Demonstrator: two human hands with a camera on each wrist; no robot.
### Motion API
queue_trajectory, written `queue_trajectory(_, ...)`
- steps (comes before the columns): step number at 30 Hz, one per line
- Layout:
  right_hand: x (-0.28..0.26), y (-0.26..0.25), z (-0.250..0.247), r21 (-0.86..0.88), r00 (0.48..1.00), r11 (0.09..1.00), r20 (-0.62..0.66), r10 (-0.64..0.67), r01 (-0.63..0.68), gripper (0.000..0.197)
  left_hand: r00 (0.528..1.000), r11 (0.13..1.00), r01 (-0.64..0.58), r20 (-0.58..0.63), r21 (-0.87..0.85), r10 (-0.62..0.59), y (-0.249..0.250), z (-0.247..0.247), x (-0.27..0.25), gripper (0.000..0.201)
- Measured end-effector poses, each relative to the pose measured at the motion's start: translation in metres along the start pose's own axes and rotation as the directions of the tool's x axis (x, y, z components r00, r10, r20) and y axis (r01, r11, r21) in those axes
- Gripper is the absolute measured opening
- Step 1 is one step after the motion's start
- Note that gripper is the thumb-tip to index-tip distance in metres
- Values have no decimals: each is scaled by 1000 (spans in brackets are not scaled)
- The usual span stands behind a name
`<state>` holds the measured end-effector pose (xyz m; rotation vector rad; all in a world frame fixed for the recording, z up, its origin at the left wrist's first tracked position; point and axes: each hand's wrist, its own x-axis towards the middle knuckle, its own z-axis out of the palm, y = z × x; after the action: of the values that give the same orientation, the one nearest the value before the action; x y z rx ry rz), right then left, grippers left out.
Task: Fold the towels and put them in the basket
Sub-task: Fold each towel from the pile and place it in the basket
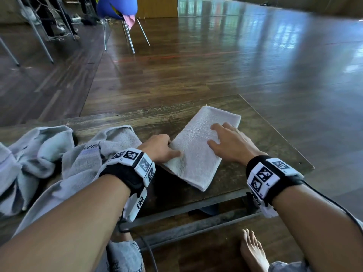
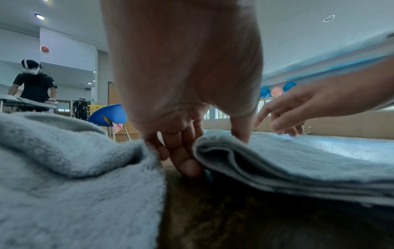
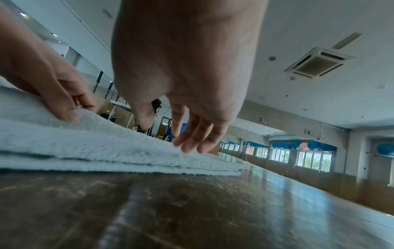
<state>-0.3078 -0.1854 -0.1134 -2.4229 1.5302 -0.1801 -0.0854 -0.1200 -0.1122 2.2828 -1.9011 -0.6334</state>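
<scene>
A white towel (image 1: 196, 154), folded into a long rectangle, lies on the dark wooden table (image 1: 265, 138). My left hand (image 1: 163, 148) pinches its left edge, thumb on top and fingers (image 2: 183, 155) tucked under the layered fold (image 2: 298, 160). My right hand (image 1: 225, 140) rests flat on the towel's far half, fingers spread and straight. The right wrist view shows those fingertips (image 3: 192, 143) touching the towel (image 3: 95, 148), with the left hand (image 3: 53, 94) at its far edge.
A heap of unfolded grey towels (image 1: 39, 154) covers the table's left side, right beside my left wrist (image 2: 64, 168). The table's right edge (image 1: 294, 154) is close. A blue chair (image 1: 117, 6) stands on the floor beyond. My bare foot (image 1: 253, 250) is beneath the table.
</scene>
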Motion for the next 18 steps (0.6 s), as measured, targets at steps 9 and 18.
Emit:
queue_trajectory(9,-20,15,5,83,986,995,156,-66,53,57,987,924,-24,138,-383,83,7,-9,-24,33)
queue_trajectory(18,-55,37,14,74,949,992,291,-118,101,86,969,973,-198,123,-115,212,20,-9,-35,67)
